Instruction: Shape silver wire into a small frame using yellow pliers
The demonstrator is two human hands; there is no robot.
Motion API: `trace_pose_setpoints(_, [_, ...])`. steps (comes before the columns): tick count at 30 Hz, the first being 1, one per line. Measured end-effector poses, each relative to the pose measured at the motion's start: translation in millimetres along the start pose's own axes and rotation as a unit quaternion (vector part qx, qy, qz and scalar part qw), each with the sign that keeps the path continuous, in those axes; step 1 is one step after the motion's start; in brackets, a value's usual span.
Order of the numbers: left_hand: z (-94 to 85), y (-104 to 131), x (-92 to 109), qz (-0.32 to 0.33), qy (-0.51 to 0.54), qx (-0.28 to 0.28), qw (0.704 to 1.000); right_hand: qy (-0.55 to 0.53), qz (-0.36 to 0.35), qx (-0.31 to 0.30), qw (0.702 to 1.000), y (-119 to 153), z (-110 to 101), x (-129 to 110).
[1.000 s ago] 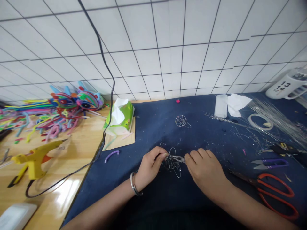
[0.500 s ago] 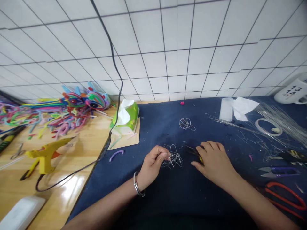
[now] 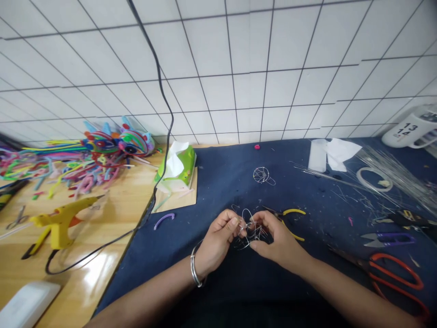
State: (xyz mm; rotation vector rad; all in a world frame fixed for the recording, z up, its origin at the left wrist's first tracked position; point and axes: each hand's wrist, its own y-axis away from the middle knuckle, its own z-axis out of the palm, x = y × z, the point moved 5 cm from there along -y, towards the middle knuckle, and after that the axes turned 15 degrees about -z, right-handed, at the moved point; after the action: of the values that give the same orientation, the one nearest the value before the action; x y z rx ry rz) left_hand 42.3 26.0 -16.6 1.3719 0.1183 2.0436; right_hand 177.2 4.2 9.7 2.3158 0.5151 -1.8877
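Note:
A small tangled frame of thin silver wire [image 3: 260, 233] is between my two hands, low over the dark blue cloth [image 3: 218, 182]. My left hand [image 3: 223, 237], with a silver bangle at the wrist, pinches the frame's left side between thumb and fingers. On the other side, my right hand [image 3: 275, 239] curls round the wire, its fingertips on it and the thumb lower down. Yellow-handled pliers [image 3: 293, 211] lie on the cloth just behind my right hand, partly covered by it. Farther back rests a round wire cage [image 3: 261, 175].
Orange-handled scissors [image 3: 396, 273], purple snips [image 3: 391, 238] and loose wires [image 3: 385, 168] lie to the right, near a white mug [image 3: 406, 132]. Leftward are a tissue pack [image 3: 182, 161], a purple curved piece [image 3: 164, 220], a yellow glue gun [image 3: 63, 221] with its cord, and colourful pipe cleaners [image 3: 75, 168].
My right hand has let go of the pliers, which now lie on the cloth. It has moved left onto the wire frame, while my left hand keeps its pinch there.

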Motion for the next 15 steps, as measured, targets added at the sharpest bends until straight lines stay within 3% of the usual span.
trace_pose_setpoints(7, [-1.1, 1.1, -0.4, 0.007, 0.010, -0.014, 1.000, -0.058, -0.001, 0.003, 0.998, 3.8, 2.1, -7.6])
trace_pose_setpoints(15, [-1.1, 2.0, 0.9, 0.016, -0.011, -0.012, 1.000, -0.018, 0.000, 0.007, 1.000, 4.7, 5.5, -2.3])
